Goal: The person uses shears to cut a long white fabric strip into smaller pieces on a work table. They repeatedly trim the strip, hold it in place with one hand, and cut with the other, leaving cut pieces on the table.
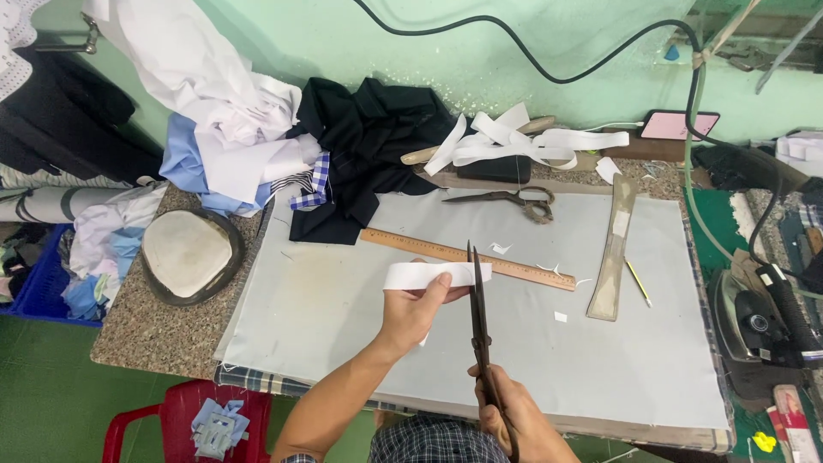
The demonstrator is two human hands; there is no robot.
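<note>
White strip [433,274] — pinched in left grip [411,313].

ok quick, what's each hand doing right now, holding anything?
Left hand: closed on a white fabric strip.
Right hand: closed on the handles of long dark scissors, blades at the strip.

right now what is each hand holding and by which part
The left hand pinches a white fabric strip near its middle. The right hand grips scissors by the handles, blades pointing up at the strip.
</note>
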